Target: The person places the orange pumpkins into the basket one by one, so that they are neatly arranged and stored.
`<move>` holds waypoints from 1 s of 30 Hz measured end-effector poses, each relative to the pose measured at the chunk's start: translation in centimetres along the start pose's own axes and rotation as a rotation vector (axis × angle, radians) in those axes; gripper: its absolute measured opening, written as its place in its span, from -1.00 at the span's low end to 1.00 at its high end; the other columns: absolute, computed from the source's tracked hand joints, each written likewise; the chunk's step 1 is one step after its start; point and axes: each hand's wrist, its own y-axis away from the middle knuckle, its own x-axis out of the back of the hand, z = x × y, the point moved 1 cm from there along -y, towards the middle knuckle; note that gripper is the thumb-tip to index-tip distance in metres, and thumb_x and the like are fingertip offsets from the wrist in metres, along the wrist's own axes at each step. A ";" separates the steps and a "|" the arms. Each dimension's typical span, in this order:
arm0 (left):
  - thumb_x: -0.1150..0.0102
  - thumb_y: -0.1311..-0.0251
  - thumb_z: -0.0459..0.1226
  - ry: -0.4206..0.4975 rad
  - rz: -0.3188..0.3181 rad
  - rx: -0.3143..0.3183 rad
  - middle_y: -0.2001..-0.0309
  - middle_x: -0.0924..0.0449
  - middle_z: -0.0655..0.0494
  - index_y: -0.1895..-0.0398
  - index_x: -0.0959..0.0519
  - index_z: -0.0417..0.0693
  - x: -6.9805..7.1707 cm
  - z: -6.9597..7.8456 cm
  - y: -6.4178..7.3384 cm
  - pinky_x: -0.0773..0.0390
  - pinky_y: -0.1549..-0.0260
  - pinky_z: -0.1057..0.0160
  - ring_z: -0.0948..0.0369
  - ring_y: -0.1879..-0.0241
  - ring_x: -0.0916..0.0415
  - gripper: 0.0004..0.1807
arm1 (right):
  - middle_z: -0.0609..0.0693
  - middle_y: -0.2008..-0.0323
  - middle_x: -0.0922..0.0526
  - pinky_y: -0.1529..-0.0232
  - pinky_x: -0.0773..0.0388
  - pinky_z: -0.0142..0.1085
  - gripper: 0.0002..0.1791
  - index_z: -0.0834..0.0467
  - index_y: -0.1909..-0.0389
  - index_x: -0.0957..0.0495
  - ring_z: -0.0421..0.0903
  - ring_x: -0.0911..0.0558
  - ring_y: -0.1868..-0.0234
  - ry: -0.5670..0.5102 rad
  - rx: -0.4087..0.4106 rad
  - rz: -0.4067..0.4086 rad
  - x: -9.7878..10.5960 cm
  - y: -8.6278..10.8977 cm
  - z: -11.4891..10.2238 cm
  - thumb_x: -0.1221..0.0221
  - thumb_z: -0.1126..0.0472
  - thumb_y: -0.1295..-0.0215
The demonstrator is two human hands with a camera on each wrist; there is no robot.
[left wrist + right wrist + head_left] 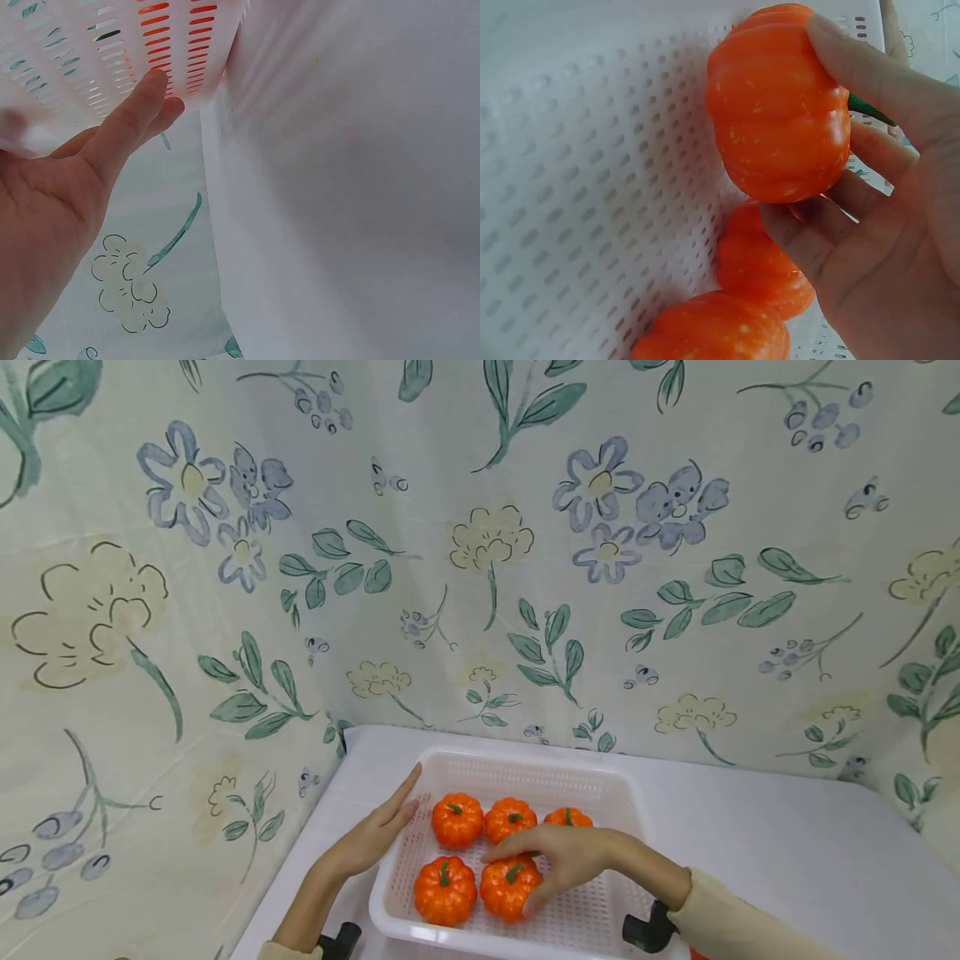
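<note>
Several small orange pumpkins with green stems sit in a white perforated plastic basket (510,941). My right hand (573,853) reaches over its right side and grips the front middle pumpkin (507,893), thumb on the near side and fingers on the far side. Seen from the right wrist, that pumpkin (780,105) lies between thumb and fingers, with two other pumpkins below it. Against the basket's left wall rests my left hand (375,837), fingers straight. In the left wrist view the fingers (135,112) lie along the slotted outer side.
The basket stands on a table with a white cover (750,835). Behind and to the left hangs a floral curtain (450,610). Another front pumpkin (446,892) is left of the gripped one, and a row (457,821) lies behind. Something red shows at the basket's lower right.
</note>
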 end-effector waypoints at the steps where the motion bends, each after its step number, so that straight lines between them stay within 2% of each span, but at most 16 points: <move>1: 0.30 -0.68 -0.08 -0.001 0.000 0.001 -0.71 0.26 -0.05 -0.72 0.23 0.18 0.0 0.0 0.0 -0.45 -0.36 -0.18 -0.23 -0.64 0.07 -0.32 | -0.26 -0.42 -0.50 -0.41 -0.49 -0.30 -0.29 -0.12 -0.43 -0.48 -0.26 -0.47 -0.41 0.000 -0.001 -0.005 -0.1 -0.1 0.0 -0.43 -0.03 -0.26; 10: 0.29 -0.68 -0.06 0.008 0.002 0.005 -0.71 0.26 -0.06 -0.72 0.22 0.21 0.2 0.3 0.0 -0.63 -0.21 -0.07 -0.26 -0.62 0.01 -0.31 | -0.33 -0.39 -0.51 -0.42 -0.49 -0.26 -0.29 -0.21 -0.41 -0.49 -0.32 -0.46 -0.37 0.007 -0.047 -0.016 -0.5 -0.3 0.9 -0.46 -0.04 -0.22; 15: 0.29 -0.68 -0.08 0.013 -0.005 0.005 -0.71 0.26 -0.06 -0.72 0.23 0.19 0.1 0.2 0.0 -0.55 -0.29 -0.13 -0.25 -0.63 0.04 -0.32 | -0.35 -0.37 -0.52 -0.41 -0.49 -0.27 -0.29 -0.21 -0.40 -0.49 -0.33 -0.46 -0.36 -0.012 -0.060 -0.017 -0.6 -0.3 1.1 -0.47 -0.01 -0.21; 24: 0.28 -0.68 -0.07 0.008 0.006 0.009 -0.71 0.25 -0.05 -0.72 0.21 0.20 0.1 0.2 0.1 -0.51 -0.32 -0.17 -0.24 -0.63 0.05 -0.32 | -0.33 -0.37 -0.52 -0.42 -0.49 -0.29 -0.29 -0.18 -0.40 -0.48 -0.31 -0.47 -0.38 -0.017 -0.028 -0.018 -0.7 -0.4 1.1 -0.47 0.01 -0.22; 30: 0.29 -0.68 -0.07 0.008 0.002 0.012 -0.71 0.26 -0.04 -0.72 0.22 0.19 0.1 0.3 0.2 -0.44 -0.36 -0.20 -0.23 -0.64 0.08 -0.32 | -0.27 -0.42 -0.50 -0.44 -0.51 -0.10 -0.26 -0.17 -0.45 -0.44 -0.23 -0.46 -0.43 -0.003 -0.024 -0.009 -0.4 0.0 0.1 -0.44 -0.02 -0.25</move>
